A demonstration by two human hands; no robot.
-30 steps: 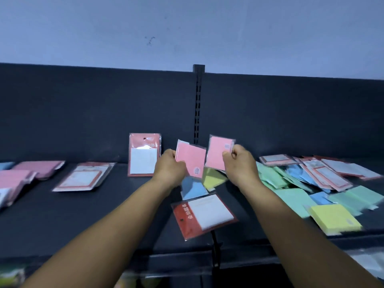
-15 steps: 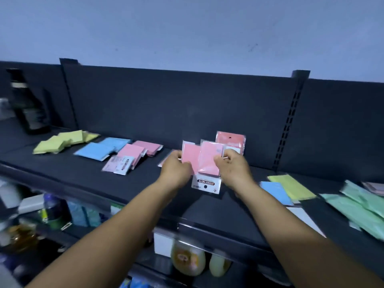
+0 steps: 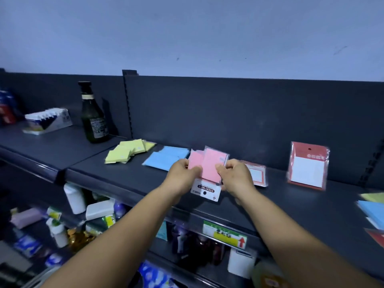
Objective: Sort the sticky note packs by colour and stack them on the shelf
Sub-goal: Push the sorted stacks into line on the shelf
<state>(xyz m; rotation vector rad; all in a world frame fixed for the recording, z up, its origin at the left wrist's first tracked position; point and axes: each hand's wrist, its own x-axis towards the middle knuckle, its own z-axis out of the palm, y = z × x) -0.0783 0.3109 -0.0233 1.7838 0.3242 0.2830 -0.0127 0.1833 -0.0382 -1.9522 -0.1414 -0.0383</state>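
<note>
Both hands hold a small bundle of pink plastic-wrapped sticky note packs (image 3: 208, 166) just above the dark grey metal shelf (image 3: 128, 179), roughly at its middle. The left hand (image 3: 182, 175) pinches the left edge of the bundle, thumb on the front; the right hand (image 3: 235, 177) has its grip closed round the right edge, thumb also on the front. At least 2 pink packs overlap in the bundle, and a white card header printed "STICKY NOTE" (image 3: 205, 191) hangs upside down at its lower end, close to the shelf surface.

Left of the hands, a flat pile of light blue sticky note packs (image 3: 164, 161) lies on the shelf, and further left a loose pile of pale yellow sticky note packs (image 3: 126, 152). A dark green glass bottle (image 3: 93, 115) stands upright far left of those, with a white and blue carton of small boxes (image 3: 48, 120) beyond it.

Just right of the right hand, a red-bordered pack with a white pad (image 3: 256, 174) lies flat, partly hidden by that hand. Further right, a larger red-backed pack with a white pad (image 3: 307, 166) leans against the dark back panel (image 3: 228, 113). At the right edge, blurred blue, yellow and red packs (image 3: 372, 210) lie on the shelf.

Below, a lower shelf holds white bottles and mixed goods (image 3: 83, 208), and a green and yellow price label (image 3: 225, 234) sits on the rail.
</note>
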